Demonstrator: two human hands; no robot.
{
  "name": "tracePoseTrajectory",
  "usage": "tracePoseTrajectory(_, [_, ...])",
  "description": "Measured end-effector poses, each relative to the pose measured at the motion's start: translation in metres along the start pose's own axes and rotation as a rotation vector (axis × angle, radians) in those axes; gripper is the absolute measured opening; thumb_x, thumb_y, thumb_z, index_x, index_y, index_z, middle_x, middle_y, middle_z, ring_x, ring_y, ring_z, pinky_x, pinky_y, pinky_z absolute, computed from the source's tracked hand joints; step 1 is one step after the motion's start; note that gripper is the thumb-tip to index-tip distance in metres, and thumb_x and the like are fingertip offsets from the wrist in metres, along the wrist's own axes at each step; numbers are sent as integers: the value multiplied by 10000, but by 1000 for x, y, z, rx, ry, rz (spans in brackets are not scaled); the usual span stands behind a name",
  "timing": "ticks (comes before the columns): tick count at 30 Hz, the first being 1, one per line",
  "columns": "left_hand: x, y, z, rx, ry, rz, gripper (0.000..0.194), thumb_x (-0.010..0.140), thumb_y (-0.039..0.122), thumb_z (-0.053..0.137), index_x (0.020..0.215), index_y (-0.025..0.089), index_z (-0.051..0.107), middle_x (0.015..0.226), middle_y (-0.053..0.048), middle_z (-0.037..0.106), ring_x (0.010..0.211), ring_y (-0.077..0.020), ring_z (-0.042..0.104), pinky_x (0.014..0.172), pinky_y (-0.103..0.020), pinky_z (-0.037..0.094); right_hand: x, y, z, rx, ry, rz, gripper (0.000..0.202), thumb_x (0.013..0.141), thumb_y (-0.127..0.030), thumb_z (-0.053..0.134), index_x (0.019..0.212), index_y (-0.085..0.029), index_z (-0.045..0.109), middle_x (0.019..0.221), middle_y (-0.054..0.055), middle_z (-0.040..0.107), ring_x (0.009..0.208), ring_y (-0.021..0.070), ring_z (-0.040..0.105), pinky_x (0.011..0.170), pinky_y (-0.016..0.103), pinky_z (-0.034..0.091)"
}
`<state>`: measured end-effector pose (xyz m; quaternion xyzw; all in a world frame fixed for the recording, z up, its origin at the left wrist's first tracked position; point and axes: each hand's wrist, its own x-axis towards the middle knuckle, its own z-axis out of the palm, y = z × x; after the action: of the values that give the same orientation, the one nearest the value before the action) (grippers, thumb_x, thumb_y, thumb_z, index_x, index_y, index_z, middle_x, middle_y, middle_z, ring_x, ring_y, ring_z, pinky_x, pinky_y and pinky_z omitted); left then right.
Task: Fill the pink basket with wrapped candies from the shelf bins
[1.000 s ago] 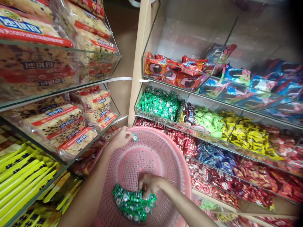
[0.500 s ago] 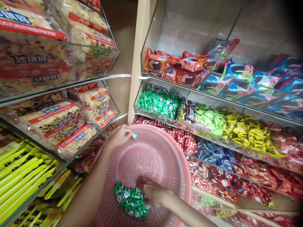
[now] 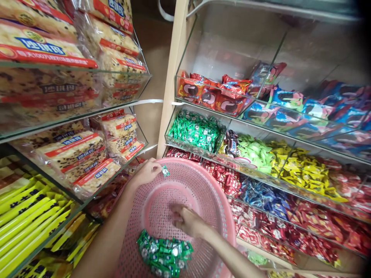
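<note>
A round pink perforated plastic basket (image 3: 214,193) is in front of me, tilted so that its inside shows. On its far left rim, my left hand (image 3: 147,172) is closed. One green-wrapped candy (image 3: 165,171) shows right at that hand's fingertips, against the basket wall; I cannot tell whether it is pinched. Over the basket's inside hovers my right hand (image 3: 189,221), with fingers apart, partly blurred and nothing visible in them. Below it, a pile of green-wrapped candies (image 3: 165,255) lies at the near side of the basket.
Behind the basket, clear bins hold green candies (image 3: 197,129), light green packets (image 3: 255,152), yellow packets (image 3: 304,166) and blue packets (image 3: 263,193). Red snack packs (image 3: 211,92) sit higher. At left are shelves of wrapped rice-cake bars (image 3: 72,150) and yellow packs (image 3: 29,224).
My right hand has moved up and away from the candy pile, which looks more spread out. My left hand stays at the rim. The view has tipped slightly upward.
</note>
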<state>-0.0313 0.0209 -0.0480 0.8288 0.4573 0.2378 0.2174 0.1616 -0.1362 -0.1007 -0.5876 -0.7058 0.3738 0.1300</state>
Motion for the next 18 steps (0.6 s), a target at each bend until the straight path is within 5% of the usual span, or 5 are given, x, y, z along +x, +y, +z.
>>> tracePoseTrajectory(5, [0, 0, 1, -38, 22, -1, 316, 823, 439, 457, 752, 243, 695, 914, 0, 616, 813, -131, 568, 748, -232, 433, 41, -4, -22, 181, 229, -45, 269, 768, -317, 583, 965, -136, 611, 875, 59, 640, 784, 173, 579, 735, 297, 453])
tracePoseTrajectory(8, [-1, 1, -1, -31, 1, 0, 324, 817, 459, 463, 761, 245, 701, 926, -4, 615, 824, -137, 570, 743, -234, 434, 66, -12, -33, 385, 380, -76, 346, 772, -387, 577, 1012, -137, 574, 865, 46, 618, 743, 143, 556, 714, 286, 448])
tracePoseTrajectory(18, [-3, 3, -7, -19, -14, 48, 329, 828, 447, 451, 749, 238, 693, 915, -1, 603, 855, -140, 569, 780, -232, 429, 98, -23, -35, 742, 402, -112, 374, 647, -525, 659, 723, -164, 594, 604, -36, 527, 554, 85, 427, 564, 231, 365])
